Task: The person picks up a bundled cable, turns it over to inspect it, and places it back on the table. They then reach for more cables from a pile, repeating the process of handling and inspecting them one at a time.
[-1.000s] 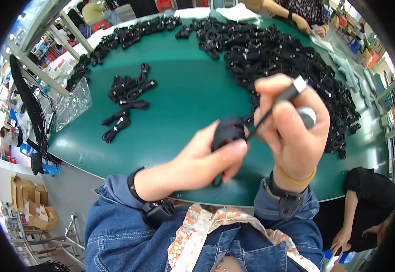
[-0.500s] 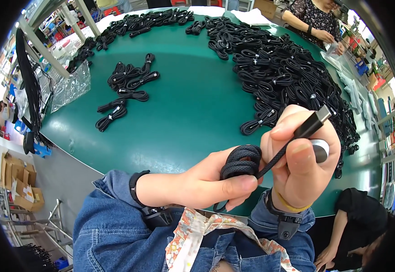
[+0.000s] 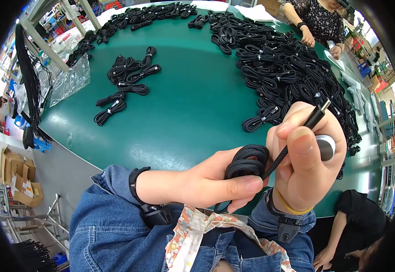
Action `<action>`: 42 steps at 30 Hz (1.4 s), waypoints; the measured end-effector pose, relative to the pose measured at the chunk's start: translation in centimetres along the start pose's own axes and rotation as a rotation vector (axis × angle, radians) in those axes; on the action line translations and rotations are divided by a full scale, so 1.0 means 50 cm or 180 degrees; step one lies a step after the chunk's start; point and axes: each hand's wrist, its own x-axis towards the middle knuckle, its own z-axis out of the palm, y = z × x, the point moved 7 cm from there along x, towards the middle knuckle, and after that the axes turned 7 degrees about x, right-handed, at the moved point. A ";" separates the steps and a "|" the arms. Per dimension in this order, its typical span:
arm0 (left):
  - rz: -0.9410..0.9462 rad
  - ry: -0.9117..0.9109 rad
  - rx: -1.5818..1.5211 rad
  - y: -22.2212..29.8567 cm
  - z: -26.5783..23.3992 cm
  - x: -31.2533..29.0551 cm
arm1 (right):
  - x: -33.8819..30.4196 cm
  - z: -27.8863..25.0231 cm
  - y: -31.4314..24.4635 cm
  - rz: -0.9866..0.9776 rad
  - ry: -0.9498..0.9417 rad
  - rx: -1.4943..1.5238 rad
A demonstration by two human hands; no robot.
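My left hand (image 3: 206,183) is closed around a coiled black braided cable (image 3: 246,164), and a small loop hangs below the fingers. From the coil a straight length runs up to my right hand (image 3: 308,158), which pinches the cable's black plug (image 3: 315,118) between thumb and forefinger. The plug's metal tip points up and to the right. Tucked in the right palm is a small round thing with a white rim and dark face (image 3: 326,147); its kind is unclear. Behind the right hand lies a big heap of bundled black cables (image 3: 292,68).
A smaller group of bundled cables (image 3: 127,75) lies left on the green table (image 3: 184,104). Long black cables (image 3: 30,86) hang by a metal frame at the left, near clear plastic bags (image 3: 72,81). One person (image 3: 320,22) works across the table; another (image 3: 358,217) bends at the lower right.
Both hands have shifted slightly right with the cable. The plug has turned so its tip shows more edge-on. Across the table, the other person's hands have moved apart.
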 end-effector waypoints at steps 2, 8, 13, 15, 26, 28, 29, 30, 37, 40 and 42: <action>0.0037 0.0005 0.0056 0.005 -0.003 0.000 | 0.003 0.001 -0.001 -0.0022 0.0000 -0.0040; -0.0082 0.0281 -0.0332 0.011 -0.014 -0.016 | 0.002 -0.021 -0.019 -0.0261 0.0263 -0.0475; 0.0072 0.1267 0.0695 0.155 -0.113 -0.067 | 0.016 -0.104 -0.083 -0.0688 0.0969 0.0155; -0.0137 0.1899 0.1951 0.285 -0.129 -0.081 | 0.020 -0.133 -0.101 -0.0794 0.1130 0.0349; 0.1937 0.3107 0.5958 0.863 -0.143 0.215 | 0.031 -0.166 -0.121 -0.0982 0.1201 0.0550; 0.1317 0.3520 0.5689 0.879 -0.179 0.268 | 0.025 -0.166 -0.130 -0.1024 0.1187 0.0543; 0.1394 0.3533 0.6584 0.940 -0.228 0.288 | 0.022 -0.157 -0.134 -0.1031 0.1107 0.0589; 0.1433 0.3478 0.7460 0.964 -0.262 0.311 | 0.023 -0.155 -0.133 -0.1022 0.1058 0.0613; 0.2485 0.1418 0.5867 0.932 -0.276 0.313 | 0.022 -0.157 -0.130 -0.1063 0.0865 0.0477; 0.3032 0.1309 0.5713 0.913 -0.238 0.296 | 0.018 -0.157 -0.133 -0.1054 0.0811 0.0455; 0.2973 0.2917 0.7381 0.903 -0.224 0.286 | 0.014 -0.153 -0.136 -0.1066 0.0745 0.0433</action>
